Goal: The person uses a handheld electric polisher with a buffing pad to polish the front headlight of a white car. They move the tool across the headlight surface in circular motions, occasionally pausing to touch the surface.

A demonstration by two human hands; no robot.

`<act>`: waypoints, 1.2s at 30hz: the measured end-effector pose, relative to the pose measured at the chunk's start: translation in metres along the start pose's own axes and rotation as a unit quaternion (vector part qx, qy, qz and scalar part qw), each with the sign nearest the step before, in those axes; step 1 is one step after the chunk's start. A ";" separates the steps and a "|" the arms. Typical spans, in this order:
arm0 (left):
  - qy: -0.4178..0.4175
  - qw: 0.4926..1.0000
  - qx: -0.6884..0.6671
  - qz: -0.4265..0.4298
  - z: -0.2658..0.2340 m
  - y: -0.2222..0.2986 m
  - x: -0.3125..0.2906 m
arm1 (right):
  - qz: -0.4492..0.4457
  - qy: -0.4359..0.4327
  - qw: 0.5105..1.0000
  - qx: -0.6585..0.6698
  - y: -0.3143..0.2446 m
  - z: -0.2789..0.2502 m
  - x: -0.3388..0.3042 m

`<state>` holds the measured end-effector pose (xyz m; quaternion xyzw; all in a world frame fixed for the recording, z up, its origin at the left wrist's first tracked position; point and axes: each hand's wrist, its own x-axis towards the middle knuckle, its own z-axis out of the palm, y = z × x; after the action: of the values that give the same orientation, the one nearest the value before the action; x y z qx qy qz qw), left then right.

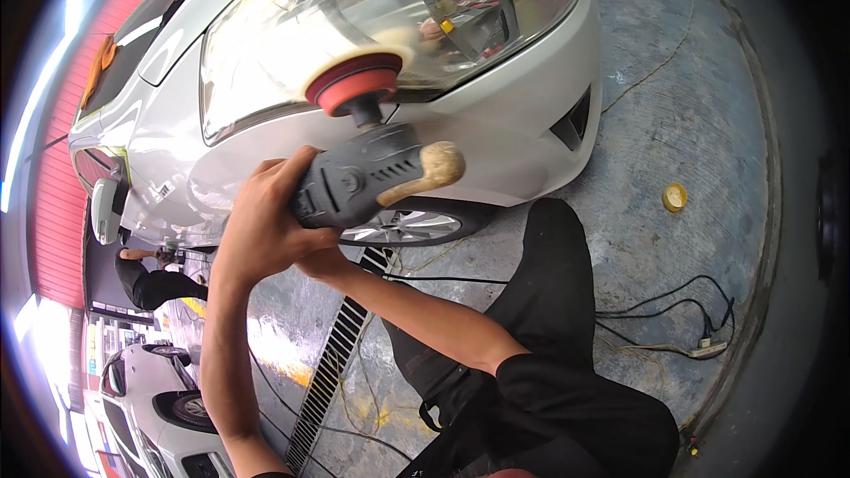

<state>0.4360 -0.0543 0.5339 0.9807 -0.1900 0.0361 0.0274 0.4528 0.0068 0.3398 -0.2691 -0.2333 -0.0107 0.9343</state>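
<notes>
My left hand (263, 217) is closed around the dark grey body of a polisher (359, 179). My right hand (320, 259) comes in behind the left one at the polisher's rear; its fingers are hidden. A red backing plate (356, 84) sits at the polisher's far end, with a pale pad beyond it, blurred. The pad lies against the headlight (266, 57) of a silver-white car (522, 115), near the lens's lower edge. A tan worn covering wraps the tool's rounded head.
A front wheel (412, 226) stands below the headlight. A slotted floor drain (329, 363) crosses the floor, with cables around it. To the right are a small yellow tub (675, 197) and a power strip (708, 350). Another person (152, 283) and a white car (159, 398) are at left.
</notes>
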 end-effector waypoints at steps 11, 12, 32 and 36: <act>0.005 0.998 -0.050 0.044 0.018 0.013 0.017 | -0.042 -0.017 0.992 -0.119 -0.019 -0.034 0.002; 0.022 0.996 -0.074 0.047 0.013 0.004 0.009 | -0.057 -0.023 0.983 -0.175 -0.018 -0.027 -0.002; -0.012 0.988 -0.155 -0.016 0.035 0.047 0.031 | -0.059 0.042 0.941 -0.330 -0.114 -0.080 -0.021; 0.053 0.956 -0.290 0.001 0.038 0.045 0.032 | -0.068 0.006 0.972 -0.223 -0.150 -0.076 -0.016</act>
<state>0.4512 -0.1104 0.5009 0.9272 -0.1915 0.0313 0.3205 0.4495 -0.1617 0.3513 -0.4537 -0.2376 -0.1278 0.8493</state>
